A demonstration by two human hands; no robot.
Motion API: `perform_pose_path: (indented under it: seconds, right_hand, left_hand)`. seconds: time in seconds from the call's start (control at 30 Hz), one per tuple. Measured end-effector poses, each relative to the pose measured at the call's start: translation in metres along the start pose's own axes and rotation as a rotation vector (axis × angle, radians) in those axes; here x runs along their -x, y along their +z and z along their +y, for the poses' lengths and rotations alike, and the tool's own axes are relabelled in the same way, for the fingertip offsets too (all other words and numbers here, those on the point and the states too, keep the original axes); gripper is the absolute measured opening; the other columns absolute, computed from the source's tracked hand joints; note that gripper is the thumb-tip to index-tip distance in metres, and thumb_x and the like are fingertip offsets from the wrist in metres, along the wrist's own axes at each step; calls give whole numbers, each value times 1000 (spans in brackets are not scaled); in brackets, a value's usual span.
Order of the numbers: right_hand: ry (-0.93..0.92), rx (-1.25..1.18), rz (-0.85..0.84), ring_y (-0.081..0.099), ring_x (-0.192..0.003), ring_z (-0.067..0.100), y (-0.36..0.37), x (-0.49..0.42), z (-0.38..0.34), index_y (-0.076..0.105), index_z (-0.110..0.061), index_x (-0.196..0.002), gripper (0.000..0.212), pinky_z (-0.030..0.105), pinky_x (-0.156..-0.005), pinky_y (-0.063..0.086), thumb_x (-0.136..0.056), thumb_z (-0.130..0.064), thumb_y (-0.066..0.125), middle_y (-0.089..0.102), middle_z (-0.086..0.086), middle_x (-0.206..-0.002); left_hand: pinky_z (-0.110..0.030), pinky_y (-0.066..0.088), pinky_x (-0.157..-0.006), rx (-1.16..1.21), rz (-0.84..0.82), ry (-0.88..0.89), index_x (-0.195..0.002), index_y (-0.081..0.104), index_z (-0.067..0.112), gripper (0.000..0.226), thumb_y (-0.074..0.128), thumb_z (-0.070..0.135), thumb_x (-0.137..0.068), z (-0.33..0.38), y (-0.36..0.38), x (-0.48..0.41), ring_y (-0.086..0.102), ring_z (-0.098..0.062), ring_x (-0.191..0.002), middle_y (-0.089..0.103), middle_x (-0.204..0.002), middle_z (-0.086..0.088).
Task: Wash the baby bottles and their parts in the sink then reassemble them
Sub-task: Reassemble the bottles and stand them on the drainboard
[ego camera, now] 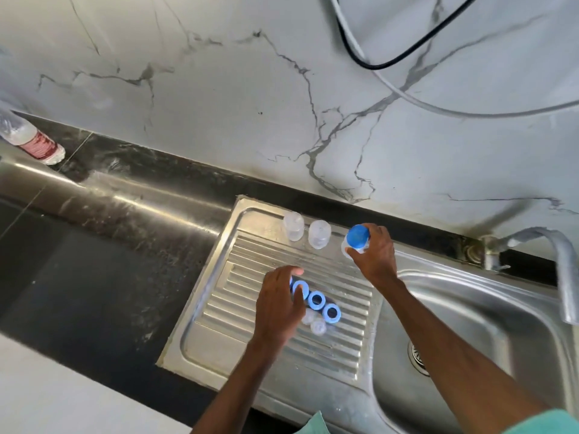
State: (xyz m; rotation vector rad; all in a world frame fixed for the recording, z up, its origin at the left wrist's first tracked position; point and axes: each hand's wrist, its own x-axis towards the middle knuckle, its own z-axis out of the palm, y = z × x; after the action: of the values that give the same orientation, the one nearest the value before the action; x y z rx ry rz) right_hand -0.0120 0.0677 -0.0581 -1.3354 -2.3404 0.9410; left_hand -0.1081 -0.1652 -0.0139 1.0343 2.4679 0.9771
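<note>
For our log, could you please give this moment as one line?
phase: reassembly; right hand: grips blue-topped bottle; left hand: over blue rings, grip unclear; uncapped bottles: standing on drainboard

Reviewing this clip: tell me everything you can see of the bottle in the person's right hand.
The bottle is small, clear and plastic-looking, capped in blue. It is roughly upright at the back of the drainboard, near the sink bowl, just right of another clear bottle with no top. The right hand grips it from the right, thumb and fingers curled round it. Whether its base rests on the steel is hidden.
</note>
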Motion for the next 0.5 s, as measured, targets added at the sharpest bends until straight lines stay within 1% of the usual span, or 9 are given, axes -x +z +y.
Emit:
perform_pose_path:
  seconds: [0.1,0.17,0.23,0.3,0.43,0.5]
  right_hand:
    - [-17,-12,-7,58,-107,21,4,-4,-1,57,-13,-129,62,32,-91,52,-78,-19,91,58,8,-124]
    - [-19,-22,-6,57,-107,18,7,-5,1,58,-13,-129,61,30,-91,52,-78,-19,91,58,7,-125]
    - [-29,-28,3,55,-106,15,9,-3,4,58,-14,-128,60,27,-89,51,-78,-19,91,59,6,-124]
    - [-40,-18,11,54,-104,13,11,0,7,58,-14,-126,58,25,-88,49,-78,-19,91,60,6,-123]
    - [-17,-5,5,53,-106,12,11,2,10,55,-17,-129,60,26,-91,50,-80,-21,89,58,4,-126]
    - [-7,-7,-2,52,-107,11,11,1,11,54,-18,-131,62,25,-92,47,-80,-22,89,58,4,-127]
  left_hand:
    - [-15,38,-93,-10,0,15,-120,66,20,32,56,18,-89,-1,1,-6,58,-14,-109,67,-117,7]
    - [-15,39,-95,-11,6,33,-120,66,19,32,61,13,-90,2,3,-13,58,-13,-111,68,-119,6]
    - [-20,43,-99,-17,1,57,-122,67,18,32,66,9,-91,9,5,-22,58,-13,-115,69,-122,4]
    - [-22,43,-100,-28,-8,97,-123,67,16,31,67,10,-92,16,8,-33,59,-14,-116,70,-122,2]
    - [-30,53,-97,-59,-14,151,-118,68,15,28,70,9,-91,25,10,-47,62,-17,-111,72,-117,-1]
    - [-29,51,-98,-68,-8,160,-117,68,15,28,71,10,-90,25,10,-46,63,-17,-112,72,-117,-1]
